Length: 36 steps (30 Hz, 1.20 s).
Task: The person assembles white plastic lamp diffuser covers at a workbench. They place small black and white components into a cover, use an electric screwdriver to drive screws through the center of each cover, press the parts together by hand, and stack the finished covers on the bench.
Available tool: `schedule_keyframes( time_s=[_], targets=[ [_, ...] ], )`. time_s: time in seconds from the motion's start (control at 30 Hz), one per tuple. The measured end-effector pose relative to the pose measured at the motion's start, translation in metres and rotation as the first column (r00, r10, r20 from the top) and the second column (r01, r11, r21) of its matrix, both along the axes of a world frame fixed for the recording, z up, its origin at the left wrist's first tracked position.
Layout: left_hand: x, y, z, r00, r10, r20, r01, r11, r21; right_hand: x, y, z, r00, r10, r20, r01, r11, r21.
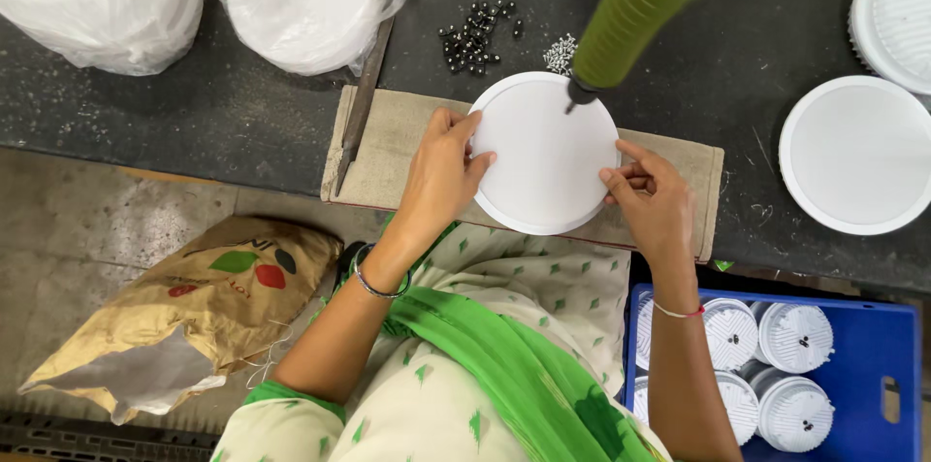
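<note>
Hands hold 1 white round disc point(545, 154) between them, flat on a beige cloth pad point(388, 147) on the dark bench point(194, 113). The left hand point(441, 176) lies on the disc's left edge with fingers spread and bent over the rim; the right hand point(652, 198) pinches the right edge with thumb and fingertips. Both hands touch the disc, so neither is nearer than the other. The disc is round and has no long axis; it lies level.

Above the disc's far edge, a green powered screwdriver point(645, 1) comes down at a slant from the upper right, and its tip point(570, 105) stands just inside the rim, between the hands and beyond them. No hand holds the tool in this view.

Beyond the left hand lie dark screws point(475, 35) and a metal file point(364, 103). Right of the right hand rests another white disc point(858, 154). Near the right forearm, a blue crate point(873, 326) holds white ribbed housings point(793, 336).
</note>
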<state>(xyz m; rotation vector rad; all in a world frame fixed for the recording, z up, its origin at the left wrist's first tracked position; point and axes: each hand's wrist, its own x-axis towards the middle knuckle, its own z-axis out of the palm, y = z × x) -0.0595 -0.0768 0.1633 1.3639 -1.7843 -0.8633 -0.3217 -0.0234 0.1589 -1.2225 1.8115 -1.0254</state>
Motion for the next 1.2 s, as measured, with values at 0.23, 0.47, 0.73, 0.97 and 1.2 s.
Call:
schedule_keyframes(
  time_s=[0.23,0.47,0.73,0.97,1.2],
  targets=[
    [0.0,-0.001,0.003,0.999,-0.02,0.046,0.021,0.999,-0.024,-0.005,-0.004,-0.003,0.998,0.056,-0.008,-0.056,0.998,-0.026],
    [-0.002,0.0,0.001,0.997,0.01,0.075,-0.001,0.994,-0.11,-0.003,-0.003,-0.003,0.998,0.06,-0.031,-0.061,0.997,-0.055],
    [-0.001,0.003,0.0,0.995,-0.03,0.091,0.042,0.99,-0.131,0.006,0.0,0.007,0.993,0.053,-0.102,-0.06,0.996,-0.066],
    [-0.007,0.005,-0.003,0.942,0.004,0.337,0.075,0.972,-0.221,0.009,0.003,0.009,0.909,0.106,-0.402,-0.188,0.967,-0.171],
    [0.015,-0.022,-0.031,0.999,0.007,-0.041,-0.018,0.966,-0.259,-0.012,0.008,-0.007,0.998,0.012,-0.064,-0.021,0.99,-0.139]
  ],
)
